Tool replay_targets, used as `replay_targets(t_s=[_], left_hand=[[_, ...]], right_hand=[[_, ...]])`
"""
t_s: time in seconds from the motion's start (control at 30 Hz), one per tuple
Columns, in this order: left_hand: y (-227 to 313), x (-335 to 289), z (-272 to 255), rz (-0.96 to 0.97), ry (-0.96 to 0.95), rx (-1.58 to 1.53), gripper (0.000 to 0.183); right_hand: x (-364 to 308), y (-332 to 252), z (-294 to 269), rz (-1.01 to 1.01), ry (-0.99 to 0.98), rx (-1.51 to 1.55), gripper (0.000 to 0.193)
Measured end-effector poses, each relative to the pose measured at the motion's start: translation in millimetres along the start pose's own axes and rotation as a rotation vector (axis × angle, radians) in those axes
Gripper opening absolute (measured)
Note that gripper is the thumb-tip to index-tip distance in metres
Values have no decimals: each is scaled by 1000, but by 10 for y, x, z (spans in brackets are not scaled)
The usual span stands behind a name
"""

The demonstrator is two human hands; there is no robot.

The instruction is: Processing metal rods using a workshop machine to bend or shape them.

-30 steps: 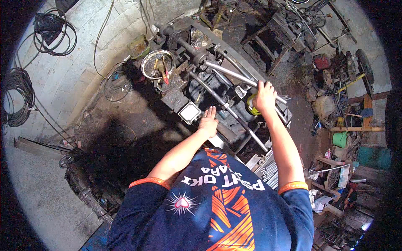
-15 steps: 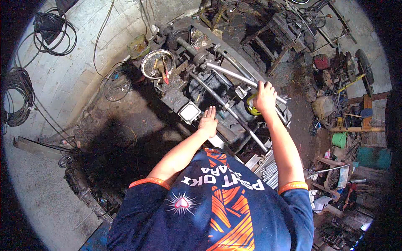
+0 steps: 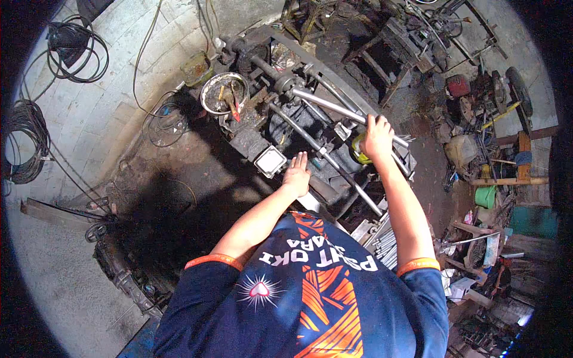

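My right hand is closed over a smooth silver metal rod, near its right end. The rod's far end meets a round, dark chuck-like part of a greasy machine. A yellow-green thing shows partly from under this hand. My left hand lies with fingers stretched out on the machine's near edge, beside a box with a pale square face. Between the two hands, a long metal shaft runs slantwise across the machine.
A round basin with a red-tipped brush sits at the machine's far left. Several thin metal rods lie beside my body. Black cable coils hang on the left wall. Scrap and a green bucket crowd the right side.
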State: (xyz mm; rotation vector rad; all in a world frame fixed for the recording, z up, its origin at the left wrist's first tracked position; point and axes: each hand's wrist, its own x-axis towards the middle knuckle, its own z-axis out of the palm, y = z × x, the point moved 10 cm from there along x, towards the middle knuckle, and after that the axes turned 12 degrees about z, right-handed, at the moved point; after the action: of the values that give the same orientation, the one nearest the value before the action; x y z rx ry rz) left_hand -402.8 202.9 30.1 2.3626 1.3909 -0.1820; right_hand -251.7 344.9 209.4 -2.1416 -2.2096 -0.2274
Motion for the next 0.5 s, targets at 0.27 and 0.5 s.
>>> replay_targets(t_s=[0.27, 0.5], left_hand=[[4, -26, -41, 2, -3, -15, 47], [3, -17, -30, 12, -20, -5, 49]], right_hand=[[-4, -23, -55, -24, -5, 4, 58], [-39, 7, -49, -9, 19, 3, 62]])
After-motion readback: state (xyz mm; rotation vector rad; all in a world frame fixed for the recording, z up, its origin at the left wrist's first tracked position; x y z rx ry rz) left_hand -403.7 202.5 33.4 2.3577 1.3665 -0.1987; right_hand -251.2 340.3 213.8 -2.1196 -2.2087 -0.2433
